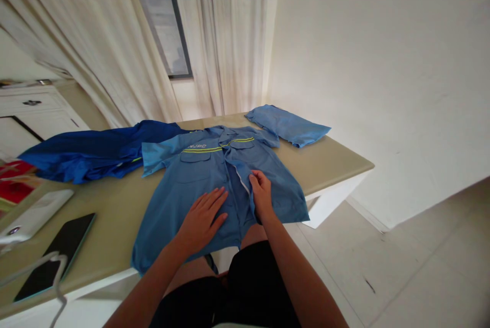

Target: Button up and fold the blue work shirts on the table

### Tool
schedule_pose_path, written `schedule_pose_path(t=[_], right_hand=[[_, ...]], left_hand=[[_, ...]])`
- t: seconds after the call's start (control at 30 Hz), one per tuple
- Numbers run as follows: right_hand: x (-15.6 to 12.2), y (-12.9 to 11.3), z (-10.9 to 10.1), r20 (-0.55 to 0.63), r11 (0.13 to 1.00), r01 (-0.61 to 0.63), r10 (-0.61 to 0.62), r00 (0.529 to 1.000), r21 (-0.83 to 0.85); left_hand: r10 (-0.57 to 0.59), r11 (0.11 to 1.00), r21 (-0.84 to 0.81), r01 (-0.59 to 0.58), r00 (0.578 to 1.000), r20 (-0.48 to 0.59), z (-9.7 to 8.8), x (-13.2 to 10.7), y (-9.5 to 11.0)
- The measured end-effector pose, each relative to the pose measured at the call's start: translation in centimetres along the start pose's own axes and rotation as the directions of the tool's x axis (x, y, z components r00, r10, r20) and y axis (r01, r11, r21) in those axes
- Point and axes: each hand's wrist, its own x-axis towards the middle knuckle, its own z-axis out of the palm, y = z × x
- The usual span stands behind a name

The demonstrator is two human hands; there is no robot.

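A light blue short-sleeved work shirt (199, 174) with a yellow chest stripe lies front-up on the beige table (337, 162), its hem hanging over the near edge. My left hand (202, 218) lies flat and open on the shirt's left front panel, fingers spread. My right hand (261, 191) is closed in a pinch on the shirt's front placket edge near the middle, where a strip of white lining shows.
A dark blue garment (95, 151) is heaped at the table's left. A folded light blue garment (287, 124) lies at the far right corner. A black tablet (57, 254) and a white device (32, 215) sit at the near left. Curtains hang behind; tiled floor lies to the right.
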Motion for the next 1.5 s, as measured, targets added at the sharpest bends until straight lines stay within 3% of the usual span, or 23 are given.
schedule_pose_path(t=[0.2, 0.27, 0.37, 0.47, 0.57, 0.67, 0.77, 0.87, 0.93, 1.03, 1.13, 1.2, 1.37, 1.43, 1.5], right_hand=[[-0.1, -0.2, 0.0, 0.013, 1.0, 0.017, -0.017, 1.0, -0.01], [-0.1, -0.2, 0.0, 0.021, 0.999, 0.031, -0.03, 0.999, -0.012], [-0.4, -0.4, -0.1, 0.062, 0.999, 0.047, -0.047, 0.997, -0.001], [-0.8, -0.8, -0.1, 0.116, 0.996, 0.089, -0.084, 0.99, -0.033], [-1.3, -1.1, 0.0, 0.255, 0.975, 0.151, -0.106, 0.961, -0.161], [-1.8, -1.3, 0.0, 0.395, 0.935, 0.196, -0.068, 0.916, -0.294], [-1.5, -2.5, 0.5, 0.516, 0.893, 0.24, -0.01, 0.856, -0.381], [1.3, -4.1, 2.2, 0.57, 0.821, 0.331, -0.007, 0.822, -0.466], [4.6, -4.2, 4.1, 0.489, 0.747, 0.364, -0.061, 0.87, -0.555], [9.9, -2.2, 6.9, 0.351, 0.57, 0.291, -0.004, 0.936, -0.769], [13.3, 1.2, 8.0, 0.352, 0.451, 0.257, 0.14, 0.926, -0.855], [14.3, 3.0, 7.7, 0.392, 0.478, 0.276, 0.16, 0.906, -0.834], [14.9, 3.8, 6.1, 0.451, 0.723, 0.3, 0.018, 0.892, -0.622], [14.7, 3.4, 6.0, 0.522, 0.778, 0.308, 0.03, 0.852, -0.548], [14.3, 3.1, 6.2, 0.594, 0.774, 0.327, 0.077, 0.801, -0.542]], left_hand=[[0.109, 0.994, -0.04, -0.105, 0.987, 0.12, -1.1, 0.0, 0.8], [0.076, 0.993, -0.103, -0.062, 0.988, 0.135, -2.2, 1.3, 0.7], [-0.023, 0.99, -0.137, 0.036, 0.995, 0.099, -3.1, 5.2, -0.4], [-0.174, 0.984, -0.035, 0.175, 0.984, 0.024, -2.0, 10.3, -2.4], [-0.283, 0.958, 0.064, 0.279, 0.957, 0.06, 0.3, 14.1, -4.6], [-0.262, 0.96, 0.11, 0.256, 0.964, 0.042, 2.2, 15.5, -6.0], [-0.226, 0.97, 0.092, 0.226, 0.974, -0.017, 3.1, 15.3, -6.6], [-0.223, 0.975, 0.009, 0.224, 0.973, -0.062, 3.0, 15.0, -6.9], [-0.26, 0.965, -0.057, 0.256, 0.963, -0.076, 2.7, 15.2, -7.1], [-0.324, 0.944, -0.091, 0.316, 0.941, -0.094, 2.3, 15.4, -7.7], [-0.361, 0.933, -0.07, 0.354, 0.922, -0.139, 2.0, 15.4, -8.1], [-0.384, 0.923, -0.075, 0.377, 0.912, -0.146, 1.9, 15.4, -8.2], [-0.427, 0.902, -0.129, 0.411, 0.893, -0.141, 1.6, 15.8, -8.2], [-0.452, 0.889, -0.151, 0.433, 0.882, -0.133, 1.6, 16.0, -8.4], [-0.468, 0.878, -0.176, 0.445, 0.876, -0.121, 1.8, 16.2, -8.8]])
